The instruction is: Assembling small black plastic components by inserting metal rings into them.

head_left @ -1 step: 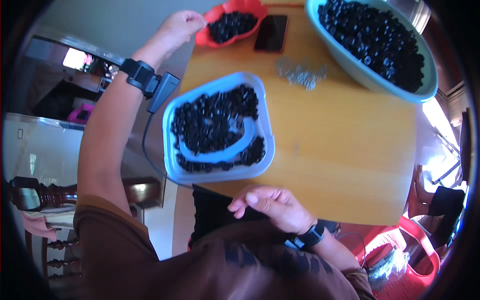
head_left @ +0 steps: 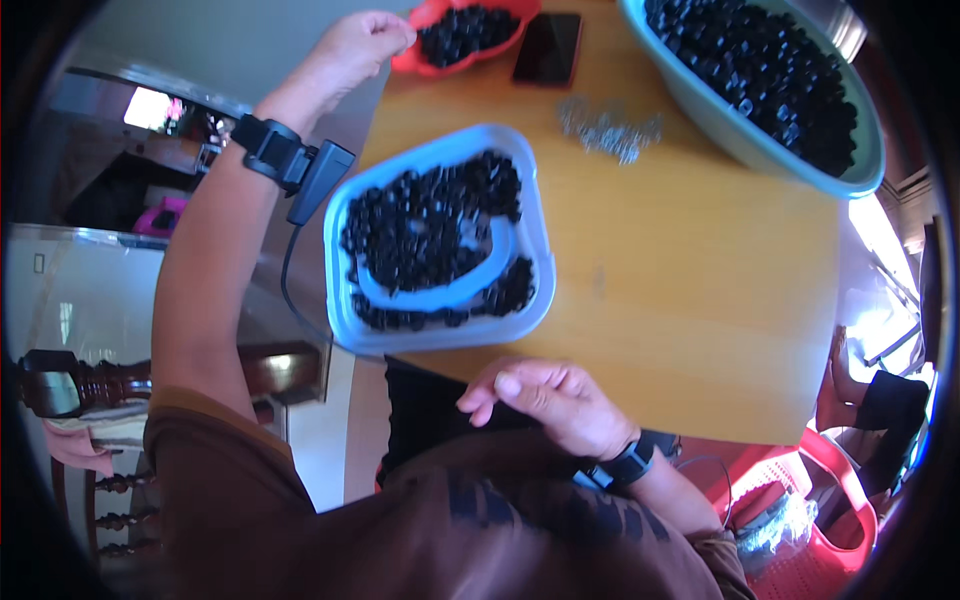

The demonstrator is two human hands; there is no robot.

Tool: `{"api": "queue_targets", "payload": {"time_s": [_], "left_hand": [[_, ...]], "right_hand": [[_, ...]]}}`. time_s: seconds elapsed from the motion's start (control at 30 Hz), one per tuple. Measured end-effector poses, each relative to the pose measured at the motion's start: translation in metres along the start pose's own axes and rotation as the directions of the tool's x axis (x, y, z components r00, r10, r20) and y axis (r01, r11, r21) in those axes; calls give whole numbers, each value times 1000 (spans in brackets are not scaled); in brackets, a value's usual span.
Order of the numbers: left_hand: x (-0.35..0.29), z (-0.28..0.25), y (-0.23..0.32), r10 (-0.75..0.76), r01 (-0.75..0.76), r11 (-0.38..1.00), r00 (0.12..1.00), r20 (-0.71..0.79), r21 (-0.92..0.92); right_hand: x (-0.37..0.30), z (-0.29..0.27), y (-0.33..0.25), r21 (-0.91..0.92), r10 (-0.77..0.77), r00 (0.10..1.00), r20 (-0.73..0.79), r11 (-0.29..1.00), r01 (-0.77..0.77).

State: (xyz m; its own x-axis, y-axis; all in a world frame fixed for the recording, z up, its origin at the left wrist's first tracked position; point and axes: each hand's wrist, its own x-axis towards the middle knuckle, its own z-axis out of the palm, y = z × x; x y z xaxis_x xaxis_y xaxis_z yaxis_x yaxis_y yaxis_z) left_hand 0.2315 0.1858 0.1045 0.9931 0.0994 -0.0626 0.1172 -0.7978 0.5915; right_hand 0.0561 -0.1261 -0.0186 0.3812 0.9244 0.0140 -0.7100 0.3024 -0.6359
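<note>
My left hand [head_left: 350, 52] reaches to the far left, closed in a pinch at the left edge of a scalloped red dish [head_left: 432, 70]. Small shiny black pieces [head_left: 468, 34] fill that dish. Closer to me stands a pale blue plastic tub [head_left: 540, 285], holding many more black pieces around a curved blue strip [head_left: 440, 292]. My right hand [head_left: 565, 405] hovers off the table's near edge, in front of my body. Its thumb rests against curled fingers; whatever they may hold is hidden.
A phone [head_left: 548, 48] lies beside the red dish. Small clear or silvery bits [head_left: 618, 138] are heaped mid-table. A big teal basin [head_left: 690, 135] of black pieces takes up the far right corner. At lower right is a red plastic chair [head_left: 850, 480] with a wrapped bundle; another person's legs show beyond.
The whole table scene sits slightly higher in the picture. Both hands keep nearly the same pose, the left still at the red dish's edge.
</note>
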Motion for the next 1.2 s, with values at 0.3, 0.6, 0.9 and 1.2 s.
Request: {"api": "queue_targets", "payload": {"time_s": [0.3,0.6,0.9,1.2], "left_hand": [[-152,86,34,181,-202,957,977,113,209],[-163,94,12,184,-165,948,982,-45,271],[-145,102,6,153,-145,929,988,1,340],[-142,105,7,103,-104,938,994,20,331]], "right_hand": [[6,2,-2,-56,-69,997,-36,996,67],[1,3,-1,-3,-55,998,-8,998,55],[2,6,-1,-46,-52,998,-47,998,49],[1,2,0,17,-45,999,-25,999,45]]}}
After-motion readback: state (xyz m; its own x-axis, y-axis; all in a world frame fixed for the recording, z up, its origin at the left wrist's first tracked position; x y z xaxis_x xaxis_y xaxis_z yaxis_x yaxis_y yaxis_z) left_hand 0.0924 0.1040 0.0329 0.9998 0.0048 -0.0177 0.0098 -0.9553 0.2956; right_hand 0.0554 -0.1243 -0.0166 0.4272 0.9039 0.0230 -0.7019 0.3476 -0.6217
